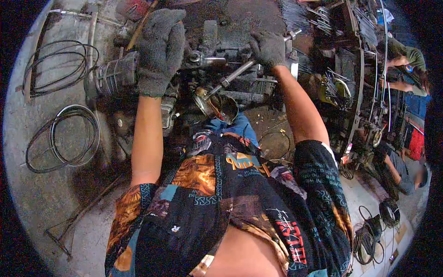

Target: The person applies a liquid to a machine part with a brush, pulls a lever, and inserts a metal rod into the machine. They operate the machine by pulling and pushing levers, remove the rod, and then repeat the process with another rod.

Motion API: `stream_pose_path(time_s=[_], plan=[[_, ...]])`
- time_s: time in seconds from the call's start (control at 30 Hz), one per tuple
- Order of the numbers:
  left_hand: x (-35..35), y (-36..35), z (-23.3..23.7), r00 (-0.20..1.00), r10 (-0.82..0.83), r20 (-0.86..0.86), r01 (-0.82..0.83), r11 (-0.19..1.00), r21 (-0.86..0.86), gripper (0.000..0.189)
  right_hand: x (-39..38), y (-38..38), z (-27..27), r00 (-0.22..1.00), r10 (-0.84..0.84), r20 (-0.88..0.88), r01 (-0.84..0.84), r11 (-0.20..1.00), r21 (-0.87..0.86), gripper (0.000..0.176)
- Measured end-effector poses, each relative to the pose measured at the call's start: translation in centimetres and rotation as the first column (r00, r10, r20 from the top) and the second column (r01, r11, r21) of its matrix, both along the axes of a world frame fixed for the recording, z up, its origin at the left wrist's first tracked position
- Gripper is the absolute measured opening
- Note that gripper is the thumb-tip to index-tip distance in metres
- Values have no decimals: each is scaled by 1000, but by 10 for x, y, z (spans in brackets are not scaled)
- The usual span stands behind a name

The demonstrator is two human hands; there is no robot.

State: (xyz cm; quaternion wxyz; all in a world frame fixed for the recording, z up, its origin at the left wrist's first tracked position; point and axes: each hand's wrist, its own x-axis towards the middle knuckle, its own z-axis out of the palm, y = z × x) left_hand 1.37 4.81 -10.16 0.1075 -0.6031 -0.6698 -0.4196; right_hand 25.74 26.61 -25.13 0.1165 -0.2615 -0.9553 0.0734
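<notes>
My left hand [159, 53], in a grey knit glove, is raised over the left side of a dark, greasy machine, beside a ribbed motor housing [117, 74]. Its fingers look stretched out and close together, and nothing shows in them. My right hand [269, 48], gloved alike, is closed around a long metal rod [237, 73] that slants from lower left to upper right. The rod's lower end meets a round metal cup-like part [203, 100]. Between my hands lies a short shiny shaft [214, 60] on the machine.
Coiled black cable [57, 67] and another coil [64, 138] lie on the concrete floor at left. To the right stands a metal rack [357, 92] with bundles of thin rods [323, 21]. Other people [406, 60] are at the far right. More cables [367, 240] lie lower right.
</notes>
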Motion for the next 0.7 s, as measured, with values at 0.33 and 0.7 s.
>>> stream_pose_path(time_s=[0.33, 0.7], plan=[[1, -1, 6, 1000, -5, -15, 6, 999, 38, 22, -2, 2, -1, 996, -15, 87, 18, 1000, -26, 35], [-1, -2, 5, 998, 28, -62, -28, 1000, 0, 20, 0, 0, 3, 999, 6, 34, -5, 999, -34, 36]])
